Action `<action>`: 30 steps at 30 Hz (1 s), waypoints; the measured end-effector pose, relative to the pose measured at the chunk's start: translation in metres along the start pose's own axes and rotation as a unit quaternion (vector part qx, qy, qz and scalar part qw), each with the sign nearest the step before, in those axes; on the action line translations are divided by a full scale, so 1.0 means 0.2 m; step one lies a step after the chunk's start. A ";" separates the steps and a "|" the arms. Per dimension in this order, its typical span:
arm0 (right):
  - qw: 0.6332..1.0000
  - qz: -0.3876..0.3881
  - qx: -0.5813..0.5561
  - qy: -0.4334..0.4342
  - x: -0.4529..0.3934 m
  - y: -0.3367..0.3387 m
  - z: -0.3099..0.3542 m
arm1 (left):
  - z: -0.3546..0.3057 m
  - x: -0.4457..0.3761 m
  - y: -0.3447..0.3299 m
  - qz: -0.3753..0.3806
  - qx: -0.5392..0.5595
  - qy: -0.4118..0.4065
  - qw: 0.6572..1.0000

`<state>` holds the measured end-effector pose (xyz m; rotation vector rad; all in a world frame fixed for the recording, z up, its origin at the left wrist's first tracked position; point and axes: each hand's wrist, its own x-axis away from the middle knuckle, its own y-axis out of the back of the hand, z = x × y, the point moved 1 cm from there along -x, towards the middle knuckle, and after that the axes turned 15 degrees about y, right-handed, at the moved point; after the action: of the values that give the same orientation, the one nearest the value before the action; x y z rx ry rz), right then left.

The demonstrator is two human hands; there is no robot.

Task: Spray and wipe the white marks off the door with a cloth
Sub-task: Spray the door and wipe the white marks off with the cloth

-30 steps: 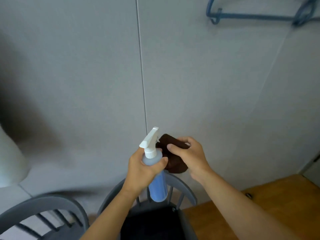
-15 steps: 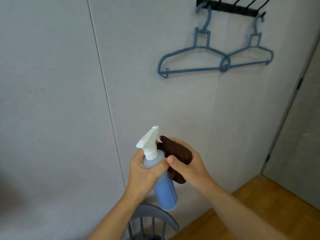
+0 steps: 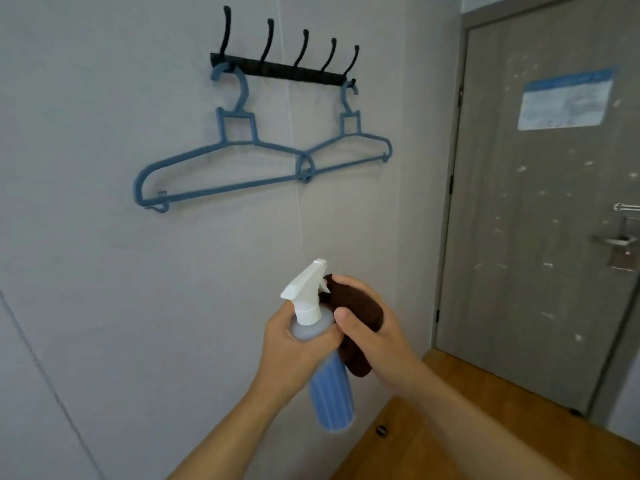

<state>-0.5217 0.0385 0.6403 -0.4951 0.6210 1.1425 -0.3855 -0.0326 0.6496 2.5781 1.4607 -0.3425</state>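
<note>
My left hand (image 3: pixel 294 355) grips a blue spray bottle (image 3: pixel 330 386) by its neck; its white trigger head (image 3: pixel 306 289) points up and left. Beside it, touching the bottle, my right hand (image 3: pixel 377 337) holds a bunched dark brown cloth (image 3: pixel 356 317). Both hands are low in the middle of the head view, in front of a grey wall. The grey door (image 3: pixel 540 216) stands at the right, speckled with several white marks (image 3: pixel 521 169) and carrying a blue-and-white paper notice (image 3: pixel 564 100).
A black hook rail (image 3: pixel 280 69) on the wall carries two blue plastic hangers (image 3: pixel 221 171). The door has a metal lever handle (image 3: pixel 614 240) at its right edge. A wooden surface (image 3: pixel 433 445) lies at the lower right, below the door.
The view has swung up and to the right: the chairs dropped out of sight, the hangers and hook rail came in, and the door now shows. Both hands keep their holds.
</note>
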 end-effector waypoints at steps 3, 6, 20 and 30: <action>0.997 -0.056 0.045 0.002 -0.06 0.34 0.02 | 0.01 -0.16 -0.29 0.008 -0.008 0.001 1.000; 0.989 -0.105 0.098 0.022 -0.12 0.69 0.05 | 0.03 -0.32 -0.55 0.002 -0.004 0.003 1.000; 0.896 -0.252 0.362 0.045 -0.26 1.98 -0.11 | 0.26 -0.96 -1.53 0.103 0.054 -0.009 0.993; 0.848 -0.287 0.443 0.049 -0.69 2.62 -0.38 | 0.45 -1.68 -2.21 0.179 0.097 -0.004 0.979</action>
<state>-1.0676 0.0753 0.6521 0.0817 0.9297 0.1819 -0.9437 -0.1058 0.6454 2.9168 0.9707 -0.4629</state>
